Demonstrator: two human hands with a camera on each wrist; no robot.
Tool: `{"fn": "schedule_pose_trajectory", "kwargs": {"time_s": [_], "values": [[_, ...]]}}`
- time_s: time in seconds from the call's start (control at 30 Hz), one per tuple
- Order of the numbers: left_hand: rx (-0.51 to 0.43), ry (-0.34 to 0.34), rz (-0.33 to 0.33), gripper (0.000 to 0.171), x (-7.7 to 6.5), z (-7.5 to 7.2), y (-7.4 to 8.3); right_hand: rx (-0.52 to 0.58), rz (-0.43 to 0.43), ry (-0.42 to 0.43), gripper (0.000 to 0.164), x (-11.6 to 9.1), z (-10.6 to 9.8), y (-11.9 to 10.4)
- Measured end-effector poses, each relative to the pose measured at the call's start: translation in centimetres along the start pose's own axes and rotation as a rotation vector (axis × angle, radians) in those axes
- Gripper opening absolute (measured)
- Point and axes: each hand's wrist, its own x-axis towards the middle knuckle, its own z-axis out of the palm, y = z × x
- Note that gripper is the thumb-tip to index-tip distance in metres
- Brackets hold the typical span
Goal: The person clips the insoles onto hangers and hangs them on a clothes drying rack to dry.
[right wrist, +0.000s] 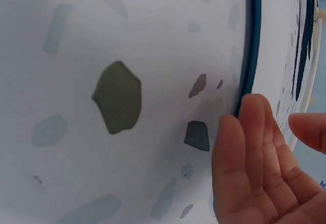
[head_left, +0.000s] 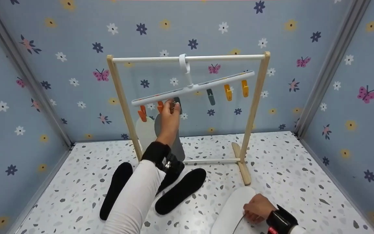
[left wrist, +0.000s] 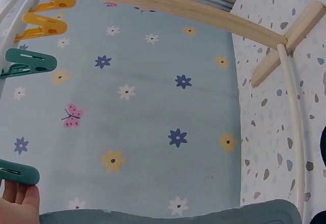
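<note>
My left hand (head_left: 169, 120) is raised under the white hanger bar (head_left: 206, 85), pinching a dark green clothespin (left wrist: 20, 173) on it. Below that hand hangs a grey insole (head_left: 178, 151), partly covered by my forearm. A paler insole (head_left: 145, 131) hangs to its left, beneath an orange clothespin (head_left: 142, 113). Down on the tabletop, the fingertips of my right hand (head_left: 259, 208) touch the edge of a white insole (head_left: 230, 209) with a dark underside. The right thumb stands apart from the fingers, with nothing between them.
The tilted hanger hooks over a wooden rack's white top rail (head_left: 226, 58). Yellow clothespins (head_left: 228, 92) and another dark green clothespin (head_left: 210, 97) hang on its right half. Black insoles (head_left: 181, 191) lie on the speckled table (head_left: 287, 169), near the rack's wooden foot (head_left: 243, 169).
</note>
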Motion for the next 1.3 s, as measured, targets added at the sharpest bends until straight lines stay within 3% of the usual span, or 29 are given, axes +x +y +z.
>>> {"fn": "schedule_pose_trajectory", "kwargs": {"time_s": [0.2,0.47,0.73,1.0,1.17,1.3], "values": [[0.003,0.004,0.003,0.044,0.0,0.0,0.0,0.007,0.009,-0.001,0.019,0.1,0.1,0.3],[0.0,-0.005,0.009,0.046,-0.2,-0.2,0.0,0.057,0.111,-0.024,0.021,-0.1,0.1,0.6],[0.021,-0.009,-0.001,0.045,-0.2,-0.3,0.2,0.064,0.127,-0.042,0.021,0.0,0.0,1.0],[0.029,0.007,0.019,0.044,0.0,-0.3,0.2,0.183,0.107,-0.011,0.021,0.3,0.1,1.1],[0.024,0.0,0.002,0.044,0.0,-0.2,0.2,0.223,0.141,0.021,0.019,0.6,0.4,1.1],[0.021,0.0,0.001,0.045,-0.1,-0.3,0.2,0.323,0.162,0.029,0.018,0.8,0.6,1.1]]}}
